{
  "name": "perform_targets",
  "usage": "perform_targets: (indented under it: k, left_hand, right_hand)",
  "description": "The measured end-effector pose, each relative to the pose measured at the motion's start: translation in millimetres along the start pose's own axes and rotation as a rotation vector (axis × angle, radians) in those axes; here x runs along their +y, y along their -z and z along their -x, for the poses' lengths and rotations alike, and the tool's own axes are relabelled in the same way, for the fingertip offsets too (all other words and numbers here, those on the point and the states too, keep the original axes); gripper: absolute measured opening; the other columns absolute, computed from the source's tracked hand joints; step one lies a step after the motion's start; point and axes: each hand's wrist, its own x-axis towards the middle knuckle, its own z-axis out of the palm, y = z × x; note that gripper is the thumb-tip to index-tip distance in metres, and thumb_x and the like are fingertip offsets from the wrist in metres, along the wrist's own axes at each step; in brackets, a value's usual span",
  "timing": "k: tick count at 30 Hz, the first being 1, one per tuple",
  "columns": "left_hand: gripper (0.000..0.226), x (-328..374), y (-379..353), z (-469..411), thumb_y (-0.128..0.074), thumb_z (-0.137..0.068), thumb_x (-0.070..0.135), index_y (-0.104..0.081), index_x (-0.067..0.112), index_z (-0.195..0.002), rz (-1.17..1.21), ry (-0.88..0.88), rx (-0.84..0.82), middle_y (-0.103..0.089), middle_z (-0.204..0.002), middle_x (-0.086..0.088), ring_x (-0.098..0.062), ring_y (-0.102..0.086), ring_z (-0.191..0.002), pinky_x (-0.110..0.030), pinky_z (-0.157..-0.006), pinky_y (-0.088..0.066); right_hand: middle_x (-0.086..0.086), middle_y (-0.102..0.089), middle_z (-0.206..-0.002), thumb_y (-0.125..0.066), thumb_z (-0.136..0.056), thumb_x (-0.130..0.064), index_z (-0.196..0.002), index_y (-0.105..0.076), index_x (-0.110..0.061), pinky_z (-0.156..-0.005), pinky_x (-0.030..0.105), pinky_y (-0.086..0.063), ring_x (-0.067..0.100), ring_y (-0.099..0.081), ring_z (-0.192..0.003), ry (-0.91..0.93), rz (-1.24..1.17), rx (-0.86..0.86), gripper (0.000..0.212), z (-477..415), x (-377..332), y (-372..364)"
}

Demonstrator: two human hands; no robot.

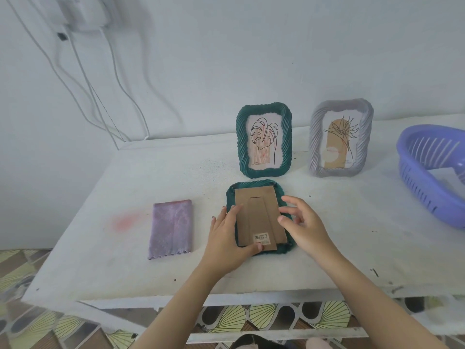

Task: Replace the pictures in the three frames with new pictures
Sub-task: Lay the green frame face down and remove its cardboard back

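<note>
A folded purple cloth lay flat on the white table, left of the work area. The left hand rested on the left edge of a face-down green frame, thumb pressing the brown cardboard backing near its barcode label. The right hand hovered at the frame's right edge, fingers spread and loosely curled, grasping nothing. Behind, an upright green frame showed a leaf drawing. To its right stood a grey frame, then a purple basket.
</note>
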Motion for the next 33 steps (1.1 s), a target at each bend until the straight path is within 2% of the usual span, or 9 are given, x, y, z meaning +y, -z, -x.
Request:
perform_targets:
  k: [2, 6, 12, 18, 21, 24, 27, 31, 33]
  left_hand:
    - [0.082, 1, 0, 0, -0.074, -0.072, 0.04, -0.027, 0.027, -0.138, 0.017, -0.01, 0.018, -0.026, -0.15, 0.002, -0.014, -0.006, -0.143, -0.038, -0.117, 0.003]
    - [0.073, 1, -1, 2, -0.077, -0.069, 0.037, -0.037, 0.029, -0.13, 0.069, -0.019, 0.046, -0.027, -0.15, 0.005, -0.012, -0.008, -0.142, -0.04, -0.117, 0.0]
    - [0.067, 1, -4, 6, -0.077, -0.068, 0.037, -0.039, 0.035, -0.123, 0.118, -0.038, 0.071, -0.022, -0.151, 0.009, -0.005, -0.009, -0.139, -0.045, -0.117, -0.008]
    - [0.069, 3, -3, 8, -0.075, -0.068, 0.04, -0.037, 0.038, -0.125, 0.115, -0.043, 0.072, -0.02, -0.151, 0.011, -0.005, -0.006, -0.14, -0.043, -0.117, -0.004]
    - [0.07, 4, -2, 8, -0.076, -0.065, 0.041, -0.036, 0.042, -0.123, 0.133, -0.027, 0.061, -0.029, -0.141, 0.017, -0.001, -0.008, -0.135, -0.043, -0.116, -0.012]
    - [0.067, 4, 1, 6, -0.074, -0.06, 0.042, -0.038, 0.047, -0.116, 0.148, -0.043, 0.076, -0.037, -0.125, 0.026, -0.002, -0.021, -0.126, -0.034, -0.109, -0.027]
    - [0.064, 9, 4, 4, -0.08, -0.065, 0.027, -0.039, 0.054, -0.107, 0.206, -0.043, 0.095, -0.037, -0.116, 0.032, -0.005, -0.031, -0.113, -0.019, -0.092, -0.033]
    - [0.045, 12, 11, -3, -0.078, -0.069, 0.011, -0.059, 0.043, -0.094, 0.387, 0.043, 0.051, -0.054, -0.113, 0.016, -0.01, -0.049, -0.105, -0.014, -0.081, -0.045]
    - [0.044, 15, 15, -6, -0.077, -0.069, 0.002, -0.063, 0.033, -0.096, 0.529, 0.107, 0.008, -0.059, -0.114, 0.004, -0.014, -0.059, -0.099, -0.024, -0.074, -0.056]
  right_hand:
    - [-0.008, -0.062, -0.11, -0.06, -0.086, -0.014, -0.126, -0.049, -0.026, -0.079, 0.018, -0.036, 0.023, -0.056, -0.104, -0.038, -0.083, -0.006, 0.043, -1, 0, 1]
    - [-0.005, -0.061, -0.114, -0.059, -0.086, -0.013, -0.125, -0.049, -0.027, -0.081, 0.022, -0.037, 0.015, -0.053, -0.092, -0.048, -0.125, -0.024, 0.043, 0, -2, 1]
    - [-0.013, -0.054, -0.119, -0.057, -0.087, -0.013, -0.125, -0.049, -0.029, -0.085, 0.023, -0.037, 0.007, -0.051, -0.091, -0.011, -0.101, -0.033, 0.042, 3, -2, -1]
    - [-0.018, -0.054, -0.114, -0.056, -0.086, -0.007, -0.116, -0.054, -0.033, -0.082, 0.019, -0.04, 0.007, -0.049, -0.087, 0.052, -0.117, -0.01, 0.04, 5, 0, 0]
    - [-0.018, -0.056, -0.109, -0.056, -0.086, -0.005, -0.112, -0.058, -0.03, -0.075, 0.015, -0.04, 0.007, -0.048, -0.086, 0.055, -0.119, -0.011, 0.036, 4, -1, 2]
    - [-0.017, -0.059, -0.106, -0.057, -0.085, -0.003, -0.106, -0.061, -0.032, -0.07, 0.014, -0.04, 0.008, -0.048, -0.083, 0.047, -0.114, -0.027, 0.036, 3, 0, 4]
    - [-0.02, -0.059, -0.103, -0.057, -0.083, 0.0, -0.103, -0.061, -0.035, -0.068, 0.011, -0.04, 0.005, -0.047, -0.08, 0.056, -0.112, -0.039, 0.041, 3, 1, 5]
    - [-0.021, -0.059, -0.097, -0.059, -0.082, 0.001, -0.104, -0.064, -0.033, -0.064, 0.003, -0.039, 0.006, -0.044, -0.074, 0.071, -0.117, -0.043, 0.041, 2, 3, 6]
    - [-0.019, -0.06, -0.097, -0.059, -0.083, 0.0, -0.102, -0.064, -0.033, -0.064, 0.003, -0.039, 0.007, -0.044, -0.074, 0.078, -0.126, -0.04, 0.039, 2, 4, 6]
